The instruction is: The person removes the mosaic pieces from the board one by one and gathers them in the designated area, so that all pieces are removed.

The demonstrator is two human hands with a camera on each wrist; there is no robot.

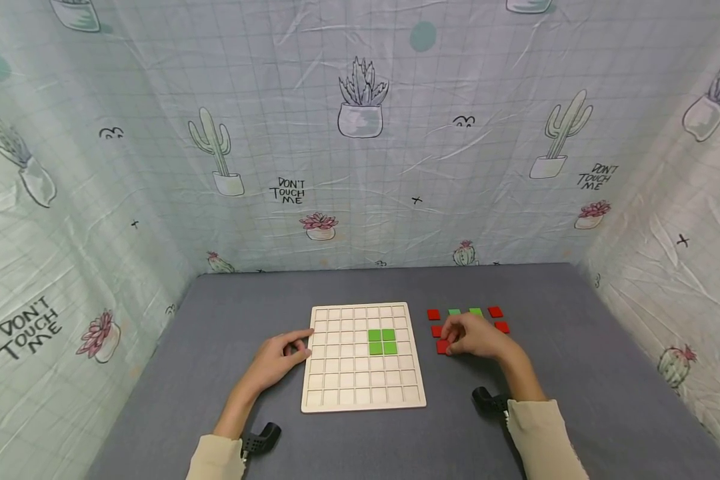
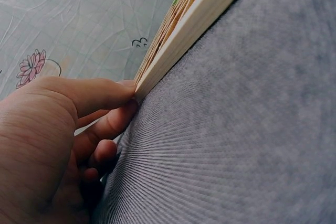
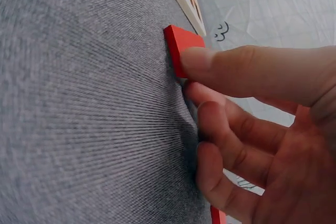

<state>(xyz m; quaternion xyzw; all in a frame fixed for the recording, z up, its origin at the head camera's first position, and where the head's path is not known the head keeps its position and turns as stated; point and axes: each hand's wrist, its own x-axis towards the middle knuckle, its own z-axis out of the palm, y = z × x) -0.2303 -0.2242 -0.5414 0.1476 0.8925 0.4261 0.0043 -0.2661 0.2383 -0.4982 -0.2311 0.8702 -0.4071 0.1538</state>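
A pale wooden grid board (image 1: 336, 383) lies flat, with a two-by-two block of green tiles (image 1: 375, 348) in its cells. My left hand (image 1: 274, 360) touches the board's left edge with thumb and index fingertip apart; in the left wrist view, the thumb of that hand (image 2: 47, 129) rests against the wooden side (image 2: 176, 45). Right of the board, my right hand (image 1: 479, 337) is at a red tile (image 1: 441, 347). The right wrist view shows the hand (image 3: 262, 114) pinching this red tile (image 3: 178, 40), thumb on its face; the index fingertip's contact is partly hidden.
Around the right hand lie several more tiles, among them red (image 1: 434, 314), another red (image 1: 502, 327) and green (image 1: 476, 311). A dark grey cloth (image 1: 372, 447) covers the table. Patterned sheets (image 1: 360, 173) hang behind it and at both sides.
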